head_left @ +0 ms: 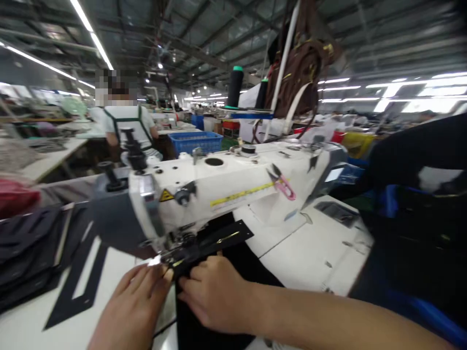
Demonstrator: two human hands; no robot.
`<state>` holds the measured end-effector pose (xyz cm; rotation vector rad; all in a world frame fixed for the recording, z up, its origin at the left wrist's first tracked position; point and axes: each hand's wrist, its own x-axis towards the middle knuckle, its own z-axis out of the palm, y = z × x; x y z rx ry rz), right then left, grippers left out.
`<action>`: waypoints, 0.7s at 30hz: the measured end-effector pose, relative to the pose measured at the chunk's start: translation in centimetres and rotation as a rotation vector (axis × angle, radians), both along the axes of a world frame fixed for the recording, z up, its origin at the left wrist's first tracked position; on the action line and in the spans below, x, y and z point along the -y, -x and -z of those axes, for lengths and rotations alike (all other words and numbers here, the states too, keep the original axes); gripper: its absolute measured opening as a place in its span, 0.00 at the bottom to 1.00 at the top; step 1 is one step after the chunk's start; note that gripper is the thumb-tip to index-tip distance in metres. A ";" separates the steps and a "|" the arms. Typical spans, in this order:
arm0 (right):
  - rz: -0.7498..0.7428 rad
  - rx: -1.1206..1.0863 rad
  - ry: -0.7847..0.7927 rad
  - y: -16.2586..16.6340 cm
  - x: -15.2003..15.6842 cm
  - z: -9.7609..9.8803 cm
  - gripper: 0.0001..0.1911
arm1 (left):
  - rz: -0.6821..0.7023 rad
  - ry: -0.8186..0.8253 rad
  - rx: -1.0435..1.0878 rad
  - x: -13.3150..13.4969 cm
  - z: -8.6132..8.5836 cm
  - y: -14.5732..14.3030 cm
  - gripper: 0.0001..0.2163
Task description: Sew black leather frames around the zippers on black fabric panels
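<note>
A white sewing machine (233, 184) stands on the white table (321, 253). A black fabric piece with a zip (215, 243) lies under its needle area. My left hand (134, 306) rests beside the presser foot, fingers stretched flat on the table and fabric edge. My right hand (215, 291) presses down on the black fabric just in front of the needle, fingers curled on the cloth. More black fabric (204, 330) runs down toward me between the hands.
A black cut-out frame piece (73, 287) and stacked dark pieces (25, 257) lie left. Pink thread snips (282, 184) hang on the machine. Black thread cones (235, 87) stand behind. A person in an apron (127, 126) stands at the back left by a blue crate (197, 141). Dark bags (419, 204) sit right.
</note>
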<state>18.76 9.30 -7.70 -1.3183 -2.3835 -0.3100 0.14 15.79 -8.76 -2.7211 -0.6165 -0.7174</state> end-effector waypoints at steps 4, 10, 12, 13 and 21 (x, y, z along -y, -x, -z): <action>0.051 -0.093 -0.253 0.0 0.3 -0.3 0.10 | -0.040 0.057 -0.030 0.9 -1.0 -0.6 0.13; -0.007 -0.238 0.025 0.7 -1.5 0.3 0.13 | -0.093 0.096 -0.032 1.3 -0.5 -0.5 0.12; -0.052 -0.238 0.092 0.7 -1.9 0.5 0.14 | -0.104 0.080 -0.011 1.3 -0.4 -0.3 0.12; -0.066 -0.234 0.104 0.6 -2.0 0.5 0.14 | -0.096 0.076 -0.008 1.3 -0.3 -0.3 0.12; -0.056 -0.170 0.150 0.4 -2.1 0.4 0.13 | 0.009 0.059 0.014 0.8 -0.3 -0.6 0.13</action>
